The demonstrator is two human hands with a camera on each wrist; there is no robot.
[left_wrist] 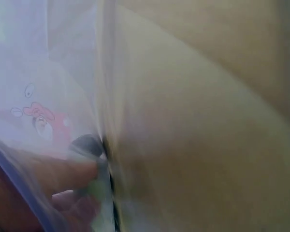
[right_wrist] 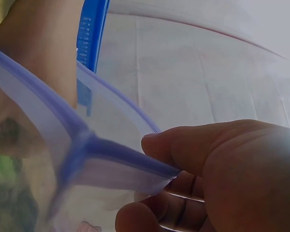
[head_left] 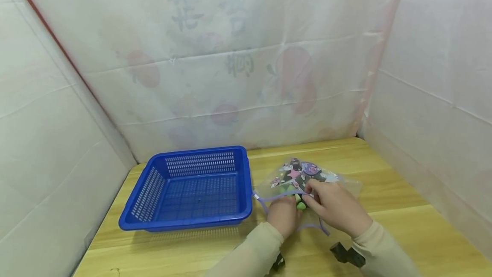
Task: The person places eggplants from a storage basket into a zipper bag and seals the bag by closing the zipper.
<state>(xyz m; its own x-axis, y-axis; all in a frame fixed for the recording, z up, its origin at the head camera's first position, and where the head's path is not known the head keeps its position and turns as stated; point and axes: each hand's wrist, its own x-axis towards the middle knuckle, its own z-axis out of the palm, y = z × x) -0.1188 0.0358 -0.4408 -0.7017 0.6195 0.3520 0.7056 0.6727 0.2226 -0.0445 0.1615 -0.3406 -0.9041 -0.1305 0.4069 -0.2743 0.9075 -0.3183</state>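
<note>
A clear zip-top bag (head_left: 294, 174) with purple edges and cartoon prints lies on the table. Its mouth faces the person and stands open. My left hand (head_left: 283, 215) reaches inside, its fingers mostly hidden in the head view. Small green pieces (head_left: 301, 205) show beside that hand, with dark stuff around them. Through the film in the left wrist view, the left fingers (left_wrist: 63, 174) are at a dark and green item; whether they grip it I cannot tell. With thumb and fingers, my right hand (right_wrist: 222, 169) pinches the bag's purple zip edge (right_wrist: 130, 162).
A blue plastic basket (head_left: 184, 221) with slotted walls stands left of the bag, close to its corner. Both rest on a wood-grain table (head_left: 399, 191). Pale printed sheets (head_left: 246, 76) wall in the table at the back and both sides.
</note>
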